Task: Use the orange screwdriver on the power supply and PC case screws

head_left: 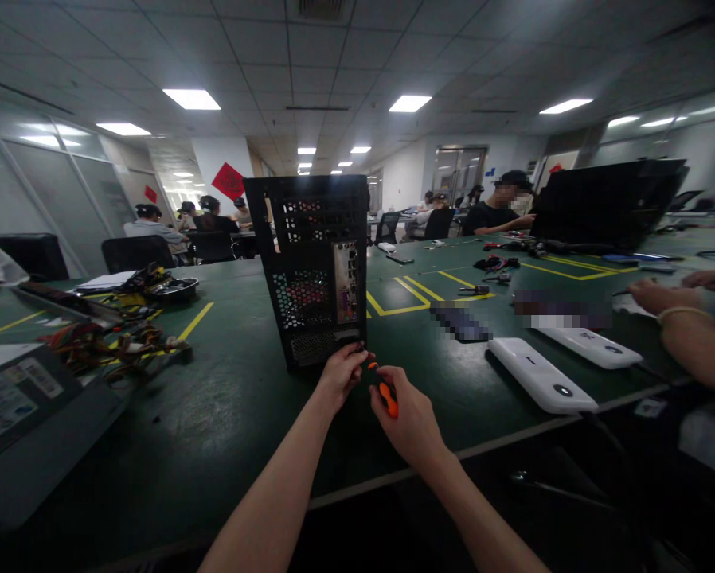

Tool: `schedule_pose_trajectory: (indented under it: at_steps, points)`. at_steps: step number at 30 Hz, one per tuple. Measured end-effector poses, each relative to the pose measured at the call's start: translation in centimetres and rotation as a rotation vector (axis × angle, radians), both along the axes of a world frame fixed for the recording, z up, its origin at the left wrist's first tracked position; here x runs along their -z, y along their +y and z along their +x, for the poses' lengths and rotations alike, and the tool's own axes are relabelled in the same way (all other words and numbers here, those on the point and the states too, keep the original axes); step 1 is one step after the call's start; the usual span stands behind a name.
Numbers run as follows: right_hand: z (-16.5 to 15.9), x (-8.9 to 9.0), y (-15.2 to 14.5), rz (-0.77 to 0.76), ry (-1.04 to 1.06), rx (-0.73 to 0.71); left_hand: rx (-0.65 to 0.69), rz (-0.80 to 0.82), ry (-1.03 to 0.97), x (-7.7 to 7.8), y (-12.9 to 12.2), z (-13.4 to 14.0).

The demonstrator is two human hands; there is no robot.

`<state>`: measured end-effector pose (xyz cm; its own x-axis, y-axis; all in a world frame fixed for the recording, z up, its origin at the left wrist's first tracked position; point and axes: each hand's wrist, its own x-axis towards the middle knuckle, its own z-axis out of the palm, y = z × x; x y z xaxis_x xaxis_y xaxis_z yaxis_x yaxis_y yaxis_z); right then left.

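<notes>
A black computer case [267,302] stands upright on the green table, its back panel with ports and honeycomb vents facing me. My left hand [341,376] is at the case's lower right corner, its thumb and fingers pinched together. What they hold there, if anything, is too small to make out. Just to the right, my right hand [414,418] is closed around an orange and black screwdriver [387,400]. The screwdriver points toward the left fingertips and the case's lower corner; its tip is hard to see.
Left are a grey metal box [29,422] with a label and tangled cables [124,342]. Right lie two white devices [540,374] and a dark phone [462,322]. Another person's hands [662,298] are at the far right. A large black case [608,203] stands behind.
</notes>
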<state>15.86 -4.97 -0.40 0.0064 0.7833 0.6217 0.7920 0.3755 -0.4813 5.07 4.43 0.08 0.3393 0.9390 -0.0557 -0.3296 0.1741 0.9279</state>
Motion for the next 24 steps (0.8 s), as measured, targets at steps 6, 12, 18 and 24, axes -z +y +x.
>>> schedule_pose_trajectory:
  at_steps: [6,12,18,24]
  points:
    - [0.09,-0.25,-0.11,0.093,-0.117,-0.015,-0.018,-0.016,-0.005,0.09,0.11,-0.05]
    - [-0.25,-0.12,-0.07,0.066,-0.131,0.036,-0.005,-0.004,-0.012,0.17,0.18,-0.02]
    - [-0.18,-0.18,-0.29,0.076,-0.214,0.046,0.015,-0.016,0.004,0.29,0.34,-0.1]
    - [-0.37,-0.04,-0.1,0.038,-0.129,0.068,0.004,-0.028,-0.016,-0.11,0.07,-0.06]
